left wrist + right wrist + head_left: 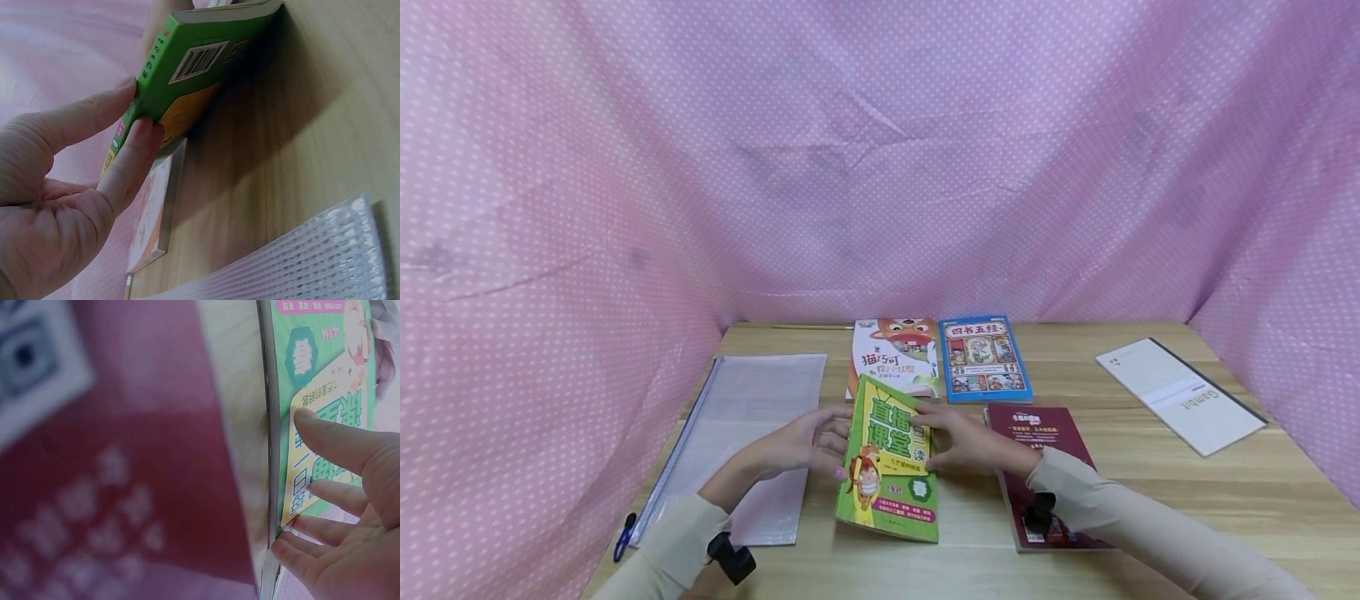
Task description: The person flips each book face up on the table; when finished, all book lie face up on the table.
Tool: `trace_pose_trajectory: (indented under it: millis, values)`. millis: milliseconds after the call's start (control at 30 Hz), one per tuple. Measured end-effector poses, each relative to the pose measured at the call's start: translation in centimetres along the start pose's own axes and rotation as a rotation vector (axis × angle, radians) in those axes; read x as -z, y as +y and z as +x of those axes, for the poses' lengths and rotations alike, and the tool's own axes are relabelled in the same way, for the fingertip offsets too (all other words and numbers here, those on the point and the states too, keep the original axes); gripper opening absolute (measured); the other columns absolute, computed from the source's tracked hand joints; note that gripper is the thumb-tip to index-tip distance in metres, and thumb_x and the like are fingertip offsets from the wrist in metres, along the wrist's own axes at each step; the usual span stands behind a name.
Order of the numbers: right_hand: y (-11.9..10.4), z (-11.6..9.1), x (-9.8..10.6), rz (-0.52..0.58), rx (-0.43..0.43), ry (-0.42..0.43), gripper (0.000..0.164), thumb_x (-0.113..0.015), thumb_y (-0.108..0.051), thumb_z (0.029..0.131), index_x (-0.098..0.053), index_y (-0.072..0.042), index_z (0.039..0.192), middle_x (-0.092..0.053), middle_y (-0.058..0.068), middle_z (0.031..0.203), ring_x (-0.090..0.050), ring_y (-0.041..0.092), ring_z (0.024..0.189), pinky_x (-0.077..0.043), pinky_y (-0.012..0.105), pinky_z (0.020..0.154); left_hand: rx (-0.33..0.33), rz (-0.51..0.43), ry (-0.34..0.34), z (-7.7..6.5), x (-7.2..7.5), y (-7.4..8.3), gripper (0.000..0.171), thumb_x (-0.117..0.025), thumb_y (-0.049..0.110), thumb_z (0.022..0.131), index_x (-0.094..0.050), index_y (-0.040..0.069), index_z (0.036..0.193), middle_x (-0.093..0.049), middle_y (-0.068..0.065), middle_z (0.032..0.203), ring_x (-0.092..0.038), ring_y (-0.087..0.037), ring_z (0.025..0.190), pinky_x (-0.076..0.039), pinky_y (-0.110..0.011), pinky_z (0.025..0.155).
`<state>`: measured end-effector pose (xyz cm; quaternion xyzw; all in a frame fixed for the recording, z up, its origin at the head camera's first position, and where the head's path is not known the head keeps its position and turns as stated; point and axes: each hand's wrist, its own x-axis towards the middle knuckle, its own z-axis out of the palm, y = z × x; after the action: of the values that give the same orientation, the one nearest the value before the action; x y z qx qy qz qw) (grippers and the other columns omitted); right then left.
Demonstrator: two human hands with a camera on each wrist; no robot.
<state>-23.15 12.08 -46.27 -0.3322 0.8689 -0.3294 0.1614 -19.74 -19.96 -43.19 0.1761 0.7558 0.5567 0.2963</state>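
Observation:
A green book (887, 500) with a yellow title panel is held tilted above the wooden table, its spine side raised. My left hand (808, 442) pinches it by the spine; in the left wrist view, thumb and finger grip the spine (147, 78) and the barcoded back cover (187, 69) faces the table. My right hand (966, 437) lies over the right side of the cover. In the right wrist view, its thumb and extended fingers (331, 494) touch the front cover near the page edge.
A maroon book (1048, 425) lies under the right forearm. Behind are a white-and-orange book (887, 354), a blue book (985, 358) and a thin pencil-like stick (808, 327). A clear zip folder (760, 442) and a dark blue item (624, 537) lie left; a white notebook (1180, 396) sits right.

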Motion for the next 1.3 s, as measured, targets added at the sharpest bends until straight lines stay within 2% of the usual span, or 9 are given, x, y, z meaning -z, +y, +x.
trace_pose_trajectory:
  millis: [200, 600, 867, 1133, 1300]
  values:
    - [0.2, -0.3, 0.2, -0.018, -0.004, -0.011, 0.074, -0.084, -0.023, 0.084, -0.052, -0.01, 0.149, -0.033, 0.018, 0.164, -0.027, 0.046, 0.151, -0.029, 0.064, 0.12, 0.043, -0.004, 0.028, 0.4, -0.3, -0.5, 0.09, -0.083, 0.002, 0.079, -0.034, 0.0, 0.153, -0.058, -0.016, 0.13, -0.065, -0.024, 0.114, -0.054, -0.039, 0.102]
    - [0.9, -0.4, 0.3, -0.075, 0.039, -0.012, 0.067, -0.084, -0.025, 0.083, -0.059, -0.007, 0.143, -0.039, 0.021, 0.16, -0.031, 0.047, 0.149, -0.032, 0.063, 0.119, 0.067, 0.043, 0.047, 0.7, -0.6, -1.0, 0.087, -0.084, -0.001, 0.076, -0.039, 0.001, 0.151, -0.063, -0.014, 0.122, -0.068, -0.023, 0.107, -0.056, -0.04, 0.097]
    - [1.2, -0.4, 0.3, -0.076, 0.025, -0.025, 0.064, -0.083, -0.029, 0.085, -0.06, -0.008, 0.141, -0.04, 0.02, 0.16, -0.033, 0.045, 0.149, -0.036, 0.06, 0.119, 0.089, 0.037, 0.053, 1.2, -0.7, -1.8, 0.079, -0.083, -0.006, 0.076, -0.045, -0.001, 0.145, -0.066, -0.013, 0.114, -0.071, -0.023, 0.101, -0.06, -0.037, 0.092]
    - [1.2, -0.4, 0.3, -0.086, 0.024, -0.022, 0.063, -0.084, -0.029, 0.085, -0.062, -0.009, 0.14, -0.04, 0.02, 0.16, -0.032, 0.046, 0.149, -0.035, 0.061, 0.119, 0.073, 0.015, 0.029, 1.4, -0.7, -2.3, 0.078, -0.081, -0.01, 0.076, -0.045, -0.006, 0.145, -0.067, -0.016, 0.112, -0.072, -0.025, 0.101, -0.061, -0.033, 0.088]
    - [1.0, -0.6, 0.4, -0.085, 0.007, -0.017, 0.064, -0.084, -0.03, 0.085, -0.062, -0.008, 0.14, -0.039, 0.021, 0.16, -0.033, 0.046, 0.149, -0.035, 0.062, 0.118, 0.083, 0.005, 0.042, 1.5, -0.8, -2.3, 0.077, -0.08, -0.012, 0.076, -0.045, -0.007, 0.145, -0.067, -0.016, 0.111, -0.072, -0.024, 0.099, -0.062, -0.034, 0.087]
